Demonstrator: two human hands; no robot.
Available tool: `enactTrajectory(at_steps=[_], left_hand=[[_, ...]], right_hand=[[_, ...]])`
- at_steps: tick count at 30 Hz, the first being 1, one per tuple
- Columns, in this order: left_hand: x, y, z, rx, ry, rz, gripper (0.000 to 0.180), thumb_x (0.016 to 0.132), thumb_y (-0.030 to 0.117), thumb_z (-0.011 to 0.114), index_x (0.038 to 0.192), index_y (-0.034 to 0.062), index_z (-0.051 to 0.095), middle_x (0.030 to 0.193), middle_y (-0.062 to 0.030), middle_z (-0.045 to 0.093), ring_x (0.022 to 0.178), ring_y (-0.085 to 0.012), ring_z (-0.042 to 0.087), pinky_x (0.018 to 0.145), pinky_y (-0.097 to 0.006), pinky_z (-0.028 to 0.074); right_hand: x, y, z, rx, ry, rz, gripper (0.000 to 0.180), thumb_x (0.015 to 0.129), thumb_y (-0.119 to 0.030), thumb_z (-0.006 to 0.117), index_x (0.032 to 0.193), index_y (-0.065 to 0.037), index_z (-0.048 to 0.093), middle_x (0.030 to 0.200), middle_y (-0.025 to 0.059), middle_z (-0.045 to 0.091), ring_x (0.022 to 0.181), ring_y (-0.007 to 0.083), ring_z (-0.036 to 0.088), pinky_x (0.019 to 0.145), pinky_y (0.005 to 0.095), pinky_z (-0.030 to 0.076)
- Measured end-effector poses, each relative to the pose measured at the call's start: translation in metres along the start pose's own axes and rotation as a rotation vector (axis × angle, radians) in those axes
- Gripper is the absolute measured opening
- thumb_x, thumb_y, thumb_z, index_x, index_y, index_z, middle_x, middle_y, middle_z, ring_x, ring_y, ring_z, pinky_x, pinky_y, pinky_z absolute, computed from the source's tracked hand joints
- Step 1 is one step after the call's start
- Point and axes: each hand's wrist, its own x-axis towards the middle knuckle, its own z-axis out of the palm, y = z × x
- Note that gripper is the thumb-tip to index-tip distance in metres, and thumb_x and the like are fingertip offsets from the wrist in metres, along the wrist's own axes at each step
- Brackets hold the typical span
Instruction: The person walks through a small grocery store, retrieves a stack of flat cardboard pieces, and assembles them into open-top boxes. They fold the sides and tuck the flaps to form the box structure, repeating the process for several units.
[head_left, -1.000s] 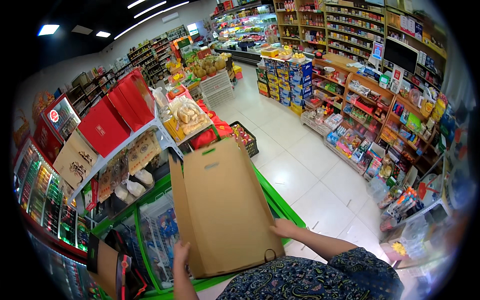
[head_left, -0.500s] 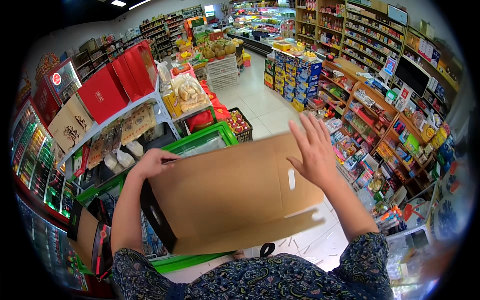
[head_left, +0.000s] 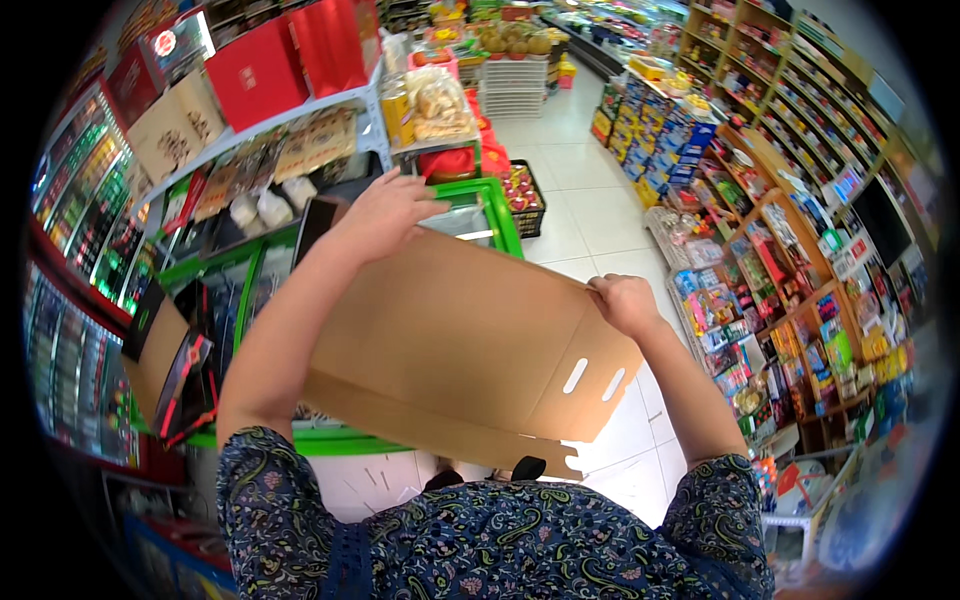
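Observation:
A brown cardboard box, partly flattened, is tilted in front of my body. Two slotted handle holes show near its right end, and a long flap runs along its near side. My right hand is closed round the far right edge, with the fingertips pinching the board. At the far left edge my left hand has its fingers stretched out over the rim, its palm close to the board. A dark end panel stands up beside my left wrist.
Under the box lies a green-framed chest freezer. At left, another black-and-brown box leans over it. Red gift bags stand on a shelf. A black fruit crate is ahead; goods shelves line the right.
My right hand has moved from over the board to gripping its far edge. The left hand has shifted right and forward. The box has turned, its right end swinging nearer, and the view tilted down.

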Motion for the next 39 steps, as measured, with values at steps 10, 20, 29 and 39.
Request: enactTrajectory(at_steps=[10,20,29,39], left_hand=[[-0.155,0.297,0.133,-0.560,-0.296,-0.113,0.057,0.061,0.018,0.077,0.116,0.0139,0.060,0.118,-0.0104,0.057,0.117,-0.0284,0.051,0.105,-0.055,0.034],[-0.202,0.231,0.175,-0.299,-0.346,-0.161,0.011,0.077,0.020,0.058,0.084,0.0123,0.063,0.088,-0.0070,0.063,0.097,-0.0250,0.060,0.097,-0.044,0.043],[-0.285,0.162,0.134,-0.223,-0.240,-0.486,0.022,0.076,0.029,0.070,0.080,0.0096,0.061,0.071,-0.0099,0.064,0.071,-0.0285,0.063,0.078,-0.042,0.047],[-0.337,0.179,0.128,-0.275,-0.284,-0.509,0.027,0.073,0.033,0.072,0.073,0.0085,0.061,0.068,-0.0111,0.063,0.069,-0.0284,0.062,0.071,-0.041,0.045]], right_hand=[[0.035,0.022,0.040,0.163,-0.063,0.271,0.019,0.085,-0.024,0.064,0.081,-0.005,0.065,0.079,0.0182,0.066,0.077,0.0379,0.063,0.071,0.0473,0.049],[0.036,0.007,0.039,0.122,-0.095,0.489,0.028,0.088,-0.029,0.058,0.084,-0.002,0.065,0.084,0.0223,0.065,0.085,0.0405,0.062,0.077,0.0479,0.049],[-0.071,-0.109,0.159,0.260,-0.367,0.588,0.028,0.092,-0.027,0.053,0.091,0.001,0.058,0.087,0.0265,0.064,0.086,0.0435,0.061,0.077,0.0513,0.049],[-0.098,-0.122,0.106,0.337,-0.808,0.023,0.051,0.076,-0.006,0.064,0.125,-0.020,0.061,0.126,0.0181,0.056,0.119,0.0300,0.052,0.100,0.0395,0.044]])
